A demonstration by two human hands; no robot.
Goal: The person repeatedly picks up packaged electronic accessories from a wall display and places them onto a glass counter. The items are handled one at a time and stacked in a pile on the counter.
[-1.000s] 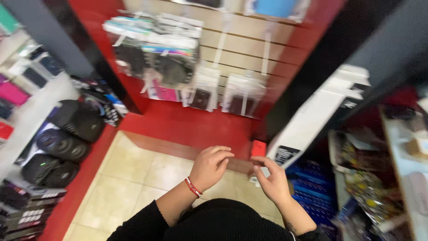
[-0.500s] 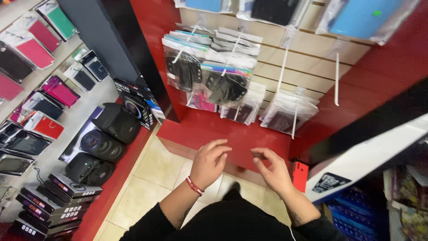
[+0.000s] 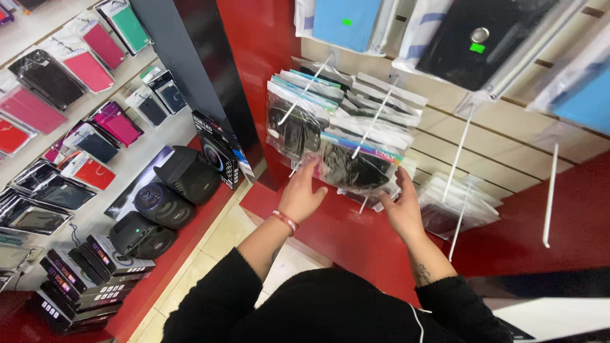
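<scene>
Clear bags (image 3: pixel 352 166) of black items, hung in a thick bunch on a white peg (image 3: pixel 376 117) of the slatted wall (image 3: pixel 502 133). Reached for from below by both hands. Left hand (image 3: pixel 300 195) open, fingers spread and pointing up, fingertips touching the bottom edge of the front bag. Red bracelet (image 3: pixel 286 220) at its wrist. Right hand (image 3: pixel 403 206) also open, fingers loosely extended, at the bunch's lower right corner, against the plastic; whether anything pinched there, cannot tell. Nothing gripped by either hand. Black sleeves (image 3: pixel 330 305) pushed up on both forearms.

Just left of the bunch, a second bunch of bags (image 3: pixel 293 124) on its own peg (image 3: pixel 309 86), touching the first. To the right, lower down, a third, paler bunch (image 3: pixel 460 203). Further right, a bare peg (image 3: pixel 550 194) hanging down. Above, a blue case (image 3: pixel 346 22) and a black case (image 3: pixel 470 41) in plastic sleeves.

Behind all, red panel (image 3: pixel 343 235) below the slats, dark pillar (image 3: pixel 197 70) to the left. Beside the pillar's foot, a black box (image 3: pixel 219 155). Further left, round black speakers (image 3: pixel 165 203) on a shelf, stacked flat boxes (image 3: pixel 82 273) near them, and pink, red and black phone cases (image 3: pixel 82 76) across the white wall.
</scene>
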